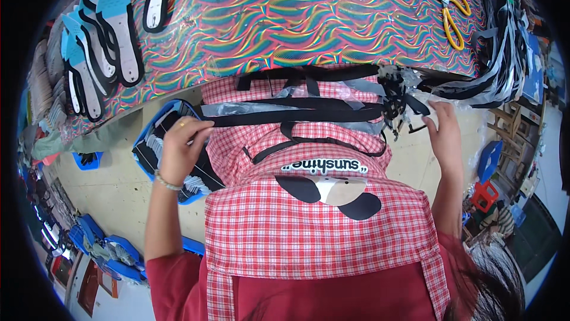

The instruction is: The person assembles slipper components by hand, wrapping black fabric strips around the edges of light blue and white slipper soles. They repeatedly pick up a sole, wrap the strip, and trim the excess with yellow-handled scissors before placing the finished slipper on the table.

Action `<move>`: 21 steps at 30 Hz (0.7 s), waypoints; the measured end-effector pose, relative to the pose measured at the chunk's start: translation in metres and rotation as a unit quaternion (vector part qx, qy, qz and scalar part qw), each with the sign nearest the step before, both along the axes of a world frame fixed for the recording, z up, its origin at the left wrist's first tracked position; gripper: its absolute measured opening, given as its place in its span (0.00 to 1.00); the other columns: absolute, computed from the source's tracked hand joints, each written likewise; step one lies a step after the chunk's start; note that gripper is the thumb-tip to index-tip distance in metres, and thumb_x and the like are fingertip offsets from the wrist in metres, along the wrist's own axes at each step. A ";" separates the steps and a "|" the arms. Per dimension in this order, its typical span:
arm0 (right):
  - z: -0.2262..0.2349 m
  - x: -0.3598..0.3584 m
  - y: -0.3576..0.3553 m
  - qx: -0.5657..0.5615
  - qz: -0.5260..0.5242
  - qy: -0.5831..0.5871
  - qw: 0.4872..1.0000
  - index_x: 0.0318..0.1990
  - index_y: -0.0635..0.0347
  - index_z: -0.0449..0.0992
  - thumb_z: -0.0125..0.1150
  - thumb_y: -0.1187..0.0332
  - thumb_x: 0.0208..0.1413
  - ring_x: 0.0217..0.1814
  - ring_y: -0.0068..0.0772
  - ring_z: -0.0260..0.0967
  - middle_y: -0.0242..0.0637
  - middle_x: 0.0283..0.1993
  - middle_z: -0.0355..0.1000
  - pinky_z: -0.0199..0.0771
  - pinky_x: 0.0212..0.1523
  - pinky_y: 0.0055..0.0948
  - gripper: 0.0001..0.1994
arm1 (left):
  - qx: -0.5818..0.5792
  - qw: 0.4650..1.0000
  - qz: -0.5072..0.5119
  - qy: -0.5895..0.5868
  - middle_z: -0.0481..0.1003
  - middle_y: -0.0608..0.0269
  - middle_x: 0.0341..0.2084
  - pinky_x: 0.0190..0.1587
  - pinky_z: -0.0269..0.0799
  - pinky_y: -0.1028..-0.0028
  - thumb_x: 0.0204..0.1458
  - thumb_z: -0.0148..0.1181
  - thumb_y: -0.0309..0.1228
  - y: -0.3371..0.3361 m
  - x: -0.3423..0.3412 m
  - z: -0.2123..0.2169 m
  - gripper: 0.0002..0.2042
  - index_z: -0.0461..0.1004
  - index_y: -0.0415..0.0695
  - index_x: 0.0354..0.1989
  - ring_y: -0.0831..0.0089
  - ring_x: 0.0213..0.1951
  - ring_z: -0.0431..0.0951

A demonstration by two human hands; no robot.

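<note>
A long black strip lies stretched across my lap, over my red plaid apron. At its left end, the thumb and fingers of my left hand pinch it. My right hand is beside the strip's other side, near a tangle of black and clear scraps. Its thumb and forefinger are apart, with no held thing visible between them. Behind the strip lie more black strips and pieces of clear film.
The table with a wavy multicoloured cover is in front of me. It bears blue and white insoles and yellow-handled scissors. Black and clear strips hang at the right. A blue basket of dark pieces stands at my left.
</note>
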State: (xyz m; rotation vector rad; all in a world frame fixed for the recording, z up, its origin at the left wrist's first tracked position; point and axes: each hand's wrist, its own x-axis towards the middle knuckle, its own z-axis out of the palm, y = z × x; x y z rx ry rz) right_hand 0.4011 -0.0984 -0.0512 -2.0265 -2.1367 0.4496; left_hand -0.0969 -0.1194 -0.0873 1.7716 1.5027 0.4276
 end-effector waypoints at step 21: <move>0.105 -0.114 0.034 -0.069 -0.012 0.443 0.894 0.37 0.66 0.77 0.60 0.75 0.53 0.28 0.17 0.67 0.35 0.27 0.72 0.65 0.30 0.18 0.05 | -0.255 0.801 -0.092 -0.534 0.77 0.53 0.40 0.51 0.69 0.63 0.61 0.49 0.35 0.014 0.166 0.061 0.13 0.75 0.41 0.46 0.59 0.44 0.77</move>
